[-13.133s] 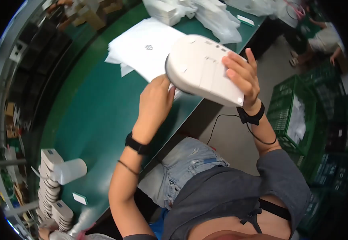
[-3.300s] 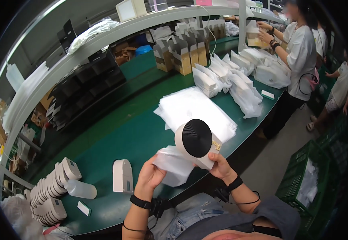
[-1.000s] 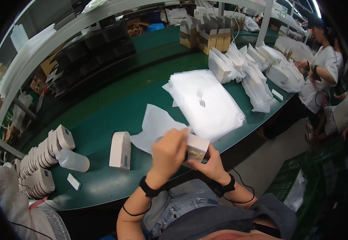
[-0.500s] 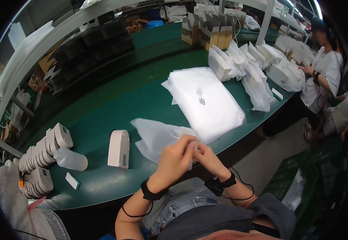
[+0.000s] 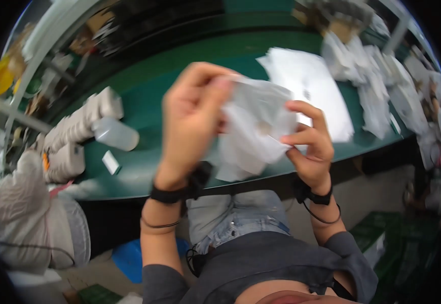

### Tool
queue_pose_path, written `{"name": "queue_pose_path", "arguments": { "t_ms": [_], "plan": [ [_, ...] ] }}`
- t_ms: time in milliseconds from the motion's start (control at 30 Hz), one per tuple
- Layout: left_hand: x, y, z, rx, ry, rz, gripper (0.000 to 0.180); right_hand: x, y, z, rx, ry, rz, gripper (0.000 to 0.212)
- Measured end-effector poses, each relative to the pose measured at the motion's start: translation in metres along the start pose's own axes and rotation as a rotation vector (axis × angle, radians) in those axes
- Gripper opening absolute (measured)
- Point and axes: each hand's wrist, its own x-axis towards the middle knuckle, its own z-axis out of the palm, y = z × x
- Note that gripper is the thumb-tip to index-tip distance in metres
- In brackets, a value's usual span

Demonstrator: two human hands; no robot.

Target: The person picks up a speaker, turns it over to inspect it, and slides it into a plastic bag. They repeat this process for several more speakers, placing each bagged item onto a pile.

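Observation:
A translucent white plastic bag [image 5: 253, 144] is held up over the front edge of the green table, its mouth spread apart. My left hand [image 5: 192, 114] pinches the bag's upper left rim between thumb and fingers, slightly blurred. On the other side, my right hand [image 5: 311, 144] grips the right rim with thumb and fingertips. I cannot make out anything inside the bag. Behind it lies a stack of flat white bags [image 5: 314, 93]. The beige device that stood alone on the table is out of sight, where my left hand and forearm cover the view.
At the left stand rows of beige devices [image 5: 86, 119], a translucent bottle [image 5: 115, 134] and a small white-and-green block [image 5: 111, 163]. Several bagged items [image 5: 375, 99] crowd the right end of the green table [image 5: 144, 104]. A grey metal frame [image 5: 38, 55] rises at the left.
My hands have lifted the bag and moved apart, spreading its mouth; before, they were close together at its edge. The view has shifted left and downward.

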Motion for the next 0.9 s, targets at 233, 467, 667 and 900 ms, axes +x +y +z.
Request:
{"name": "queue_pose_path", "arguments": {
  "t_ms": [233,467,667,900],
  "plan": [
    [-0.027,-0.001,0.03,-0.281,-0.344,-0.091,0.016,-0.025,-0.014,0.008,0.241,-0.188,0.374,0.013],
    [-0.042,-0.1,0.012,-0.34,-0.147,-0.265,0.04,-0.003,-0.018,-0.009,0.471,-0.034,0.156,0.019],
    [-0.08,-0.131,0.028,-0.77,-0.508,-0.987,0.054,0.043,-0.027,-0.01,0.327,-0.232,-0.132,0.024],
    [-0.097,-0.122,0.031,-0.688,-0.512,-0.639,0.054,0.046,-0.047,-0.024,0.471,-0.121,-0.257,0.023]
  ]
}}
